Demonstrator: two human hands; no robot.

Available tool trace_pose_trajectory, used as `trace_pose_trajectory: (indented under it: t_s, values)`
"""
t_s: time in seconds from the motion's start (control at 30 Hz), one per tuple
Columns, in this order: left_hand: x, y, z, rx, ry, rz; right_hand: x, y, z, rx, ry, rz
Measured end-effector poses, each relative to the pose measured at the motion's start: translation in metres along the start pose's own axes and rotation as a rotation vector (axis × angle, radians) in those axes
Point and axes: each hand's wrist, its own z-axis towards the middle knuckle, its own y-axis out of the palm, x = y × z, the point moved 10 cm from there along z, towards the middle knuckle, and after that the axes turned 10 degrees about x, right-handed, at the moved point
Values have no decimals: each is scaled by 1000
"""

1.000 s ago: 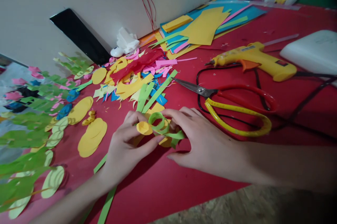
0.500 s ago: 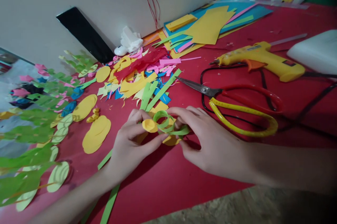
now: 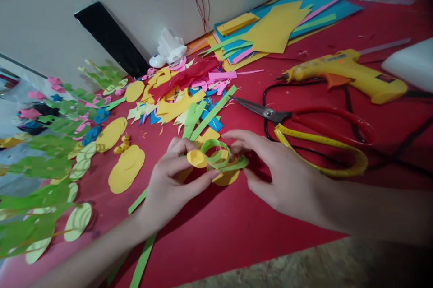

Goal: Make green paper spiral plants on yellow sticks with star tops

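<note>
My left hand point(image 3: 176, 170) pinches a small paper craft piece between thumb and fingers. The piece has a curled green paper strip point(image 3: 205, 147), a yellow paper cup-like disc point(image 3: 197, 159) at its left and yellow paper point(image 3: 226, 178) underneath. My right hand point(image 3: 270, 166) is at the piece's right side, thumb and fingers apart around the loose end of the green strip point(image 3: 241, 162). Whether its fingertips touch the strip I cannot tell. Long-bladed scissors point(image 3: 269, 114) with one red and one yellow handle lie just beyond my right hand.
A yellow glue gun point(image 3: 341, 71) with a black cord lies at the right. Paper scraps point(image 3: 182, 94) heap at the back, beside coloured sheets point(image 3: 274, 26). Yellow paper ovals point(image 3: 126, 170) and green paper plants point(image 3: 40, 161) stand left on the red table point(image 3: 209, 238).
My right hand has drawn slightly right, its thumb parting from the yellow paper. My left hand keeps hold of the craft piece. The view has shifted a little.
</note>
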Motion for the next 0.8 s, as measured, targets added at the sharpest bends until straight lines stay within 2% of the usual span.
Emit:
trace_pose_trajectory:
  t_s: [0.53,0.8]
  values:
    - [-1,-3,-1,28,10,45,-6,-2,2,55,-108,-116]
    - [0,0,1,13,2,5,-10,-10,2,133,-150,-145]
